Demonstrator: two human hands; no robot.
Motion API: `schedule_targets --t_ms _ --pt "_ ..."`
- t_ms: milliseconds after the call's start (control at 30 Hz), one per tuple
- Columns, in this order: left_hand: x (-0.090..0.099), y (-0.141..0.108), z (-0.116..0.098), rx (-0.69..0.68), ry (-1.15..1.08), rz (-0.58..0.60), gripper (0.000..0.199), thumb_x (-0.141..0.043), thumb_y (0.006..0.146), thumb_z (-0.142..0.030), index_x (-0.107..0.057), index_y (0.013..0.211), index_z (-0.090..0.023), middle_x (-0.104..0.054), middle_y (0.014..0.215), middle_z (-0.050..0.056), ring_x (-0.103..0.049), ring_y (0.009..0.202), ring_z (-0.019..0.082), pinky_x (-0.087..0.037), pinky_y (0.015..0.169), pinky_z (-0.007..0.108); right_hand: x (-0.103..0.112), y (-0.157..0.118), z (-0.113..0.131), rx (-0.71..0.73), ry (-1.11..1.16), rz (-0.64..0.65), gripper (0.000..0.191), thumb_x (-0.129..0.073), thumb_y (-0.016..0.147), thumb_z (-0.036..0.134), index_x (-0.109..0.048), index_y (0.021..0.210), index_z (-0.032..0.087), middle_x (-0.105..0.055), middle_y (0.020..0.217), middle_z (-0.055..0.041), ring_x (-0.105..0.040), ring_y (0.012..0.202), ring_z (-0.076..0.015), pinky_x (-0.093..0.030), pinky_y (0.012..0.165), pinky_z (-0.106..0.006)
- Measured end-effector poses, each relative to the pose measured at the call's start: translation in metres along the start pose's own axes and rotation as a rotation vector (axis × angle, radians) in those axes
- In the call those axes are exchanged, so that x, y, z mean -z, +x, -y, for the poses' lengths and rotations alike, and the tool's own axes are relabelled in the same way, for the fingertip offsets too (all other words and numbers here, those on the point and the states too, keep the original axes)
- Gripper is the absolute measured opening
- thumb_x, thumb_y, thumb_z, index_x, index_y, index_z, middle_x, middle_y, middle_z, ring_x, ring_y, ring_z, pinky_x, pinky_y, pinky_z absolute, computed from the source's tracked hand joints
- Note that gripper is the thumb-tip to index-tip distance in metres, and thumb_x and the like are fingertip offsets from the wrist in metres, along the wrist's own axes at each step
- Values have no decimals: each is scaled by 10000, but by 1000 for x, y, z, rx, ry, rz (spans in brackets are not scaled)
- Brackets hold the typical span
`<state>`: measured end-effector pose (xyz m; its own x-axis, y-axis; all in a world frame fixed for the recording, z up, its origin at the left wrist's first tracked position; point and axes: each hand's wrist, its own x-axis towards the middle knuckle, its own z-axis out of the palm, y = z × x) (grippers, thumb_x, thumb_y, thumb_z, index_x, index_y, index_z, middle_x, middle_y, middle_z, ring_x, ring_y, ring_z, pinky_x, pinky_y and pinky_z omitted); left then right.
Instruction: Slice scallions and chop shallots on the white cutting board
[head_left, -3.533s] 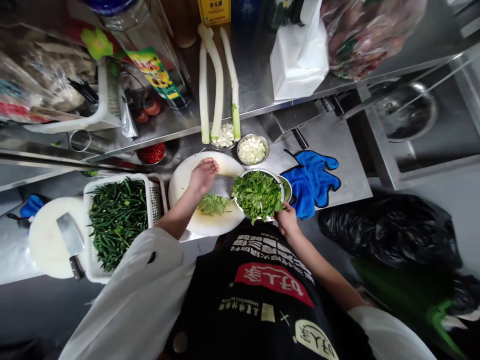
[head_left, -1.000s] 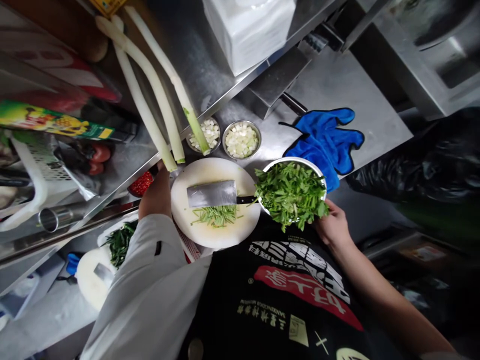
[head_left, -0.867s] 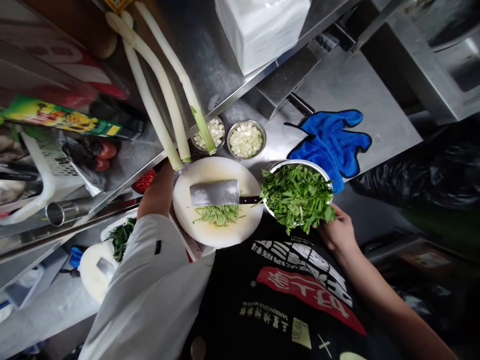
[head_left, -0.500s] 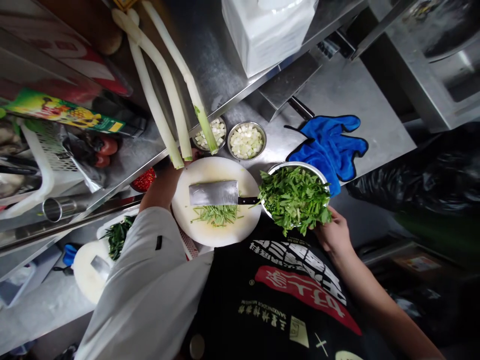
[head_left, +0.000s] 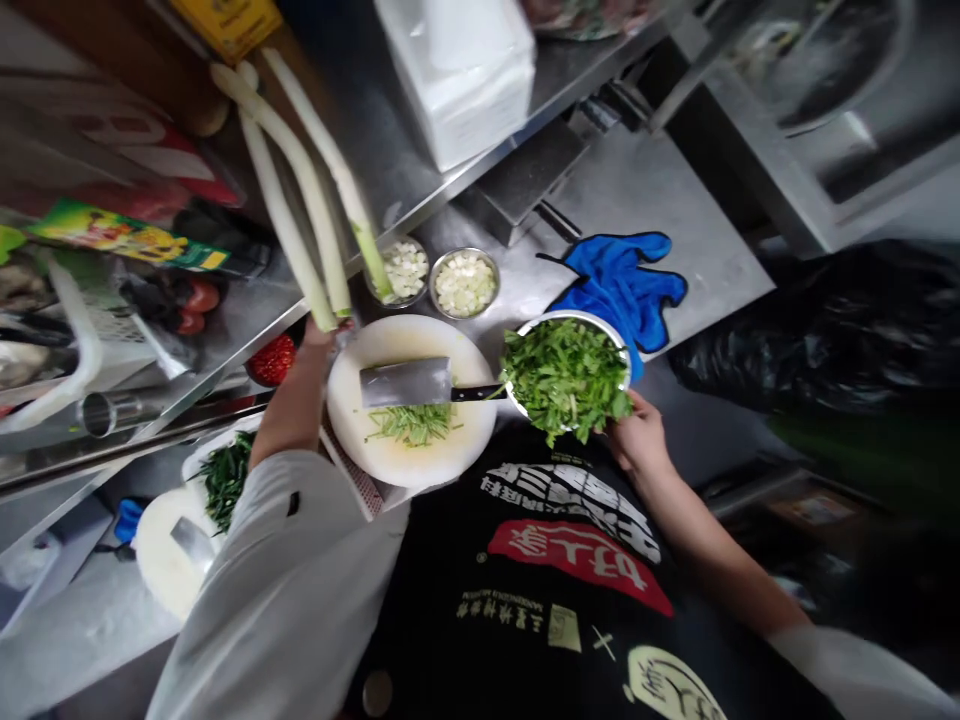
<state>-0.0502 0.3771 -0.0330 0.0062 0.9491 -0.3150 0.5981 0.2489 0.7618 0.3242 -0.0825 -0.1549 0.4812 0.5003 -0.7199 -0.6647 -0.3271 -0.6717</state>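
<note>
My right hand is closed on the near right rim of a metal bowl heaped with chopped leafy greens. My left hand reaches past the left side of a round white cutting board. Leek ends overhang it and hide most of its fingers, so I cannot tell what it holds. A cleaver lies flat on the board, its black handle pointing toward the bowl. Cut green stalks lie beside the blade. Long leeks stick out over the shelf edge.
Two small bowls of diced white pieces, one on the left and one on the right, stand behind the board. A blue cloth lies right of them. Chopped red peppers sit left of my forearm. The steel shelf edge runs above the counter.
The whole view has shifted, so the board, bowls and cloth appear farther left. My right hand keeps hold of the bowl, and the cleaver stays on the board.
</note>
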Motion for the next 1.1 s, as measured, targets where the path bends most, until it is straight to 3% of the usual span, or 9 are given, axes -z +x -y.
schedule_targets --t_ms 67,167,267,400,533,667,867,1000,1100 --pt "-13 -17 -16 -25 -31 11 349 -890 732 -222 -592 904 -165 -631 707 -82 -600 586 72 -558 632 226 -1 5 2 -4 25 22 324 -832 617 397 -686 851 227 -617 573 40 -489 416 -120 -359 391 -240" --pt "-73 -62 -44 -91 -3 266 385 -919 679 -321 -607 862 -187 -648 677 -54 -612 544 99 -573 597 258 2 15 4 0 132 9 262 -819 638 364 -674 814 234 -614 581 43 -516 454 -126 -421 424 -250" --pt "-166 -123 -78 -197 82 551 452 -932 637 -462 -628 839 -196 -651 657 -32 -621 528 130 -584 594 296 16 25 3 -16 223 -35 196 -799 651 295 -684 797 232 -623 582 41 -518 462 -125 -416 412 -244" --pt "-301 -204 -132 -487 239 696 381 -843 749 -527 -655 859 -214 -676 729 -2 -664 610 168 -584 613 309 55 42 -2 -30 348 -47 164 -772 619 218 -681 754 219 -654 595 37 -524 456 -119 -424 407 -241" --pt "-425 -275 -184 -1003 566 830 212 -708 907 -424 -710 881 -214 -743 928 50 -705 833 187 -582 752 293 124 69 -3 -23 444 -109 158 -744 578 212 -680 722 208 -645 566 50 -501 435 -113 -413 391 -238" --pt "-544 -342 -211 -1374 844 943 197 -593 1016 -319 -752 976 -211 -765 1036 80 -723 964 210 -566 849 298 215 93 4 18 519 -168 156 -718 572 226 -682 722 205 -629 556 61 -482 442 -110 -401 394 -235" --pt "-709 -428 -220 -1604 1163 1020 186 -629 1021 -289 -799 1023 -213 -745 1064 118 -717 1001 266 -565 831 350 355 118 11 24 605 -365 164 -723 588 225 -662 739 212 -617 557 62 -491 451 -120 -405 407 -246" --pt "-800 -473 -223 -1711 1122 1131 197 -715 988 -337 -829 1083 -208 -710 1122 134 -689 1048 299 -568 893 411 430 131 4 -6 689 -519 193 -745 575 232 -659 747 208 -608 556 59 -510 455 -123 -418 411 -248" --pt "-866 -498 -215 -1726 1008 1266 215 -688 1012 -341 -843 1068 -203 -700 1088 127 -686 1021 286 -562 928 425 475 139 -7 -10 761 -609 206 -757 585 256 -650 757 213 -605 551 54 -513 462 -123 -408 411 -240"
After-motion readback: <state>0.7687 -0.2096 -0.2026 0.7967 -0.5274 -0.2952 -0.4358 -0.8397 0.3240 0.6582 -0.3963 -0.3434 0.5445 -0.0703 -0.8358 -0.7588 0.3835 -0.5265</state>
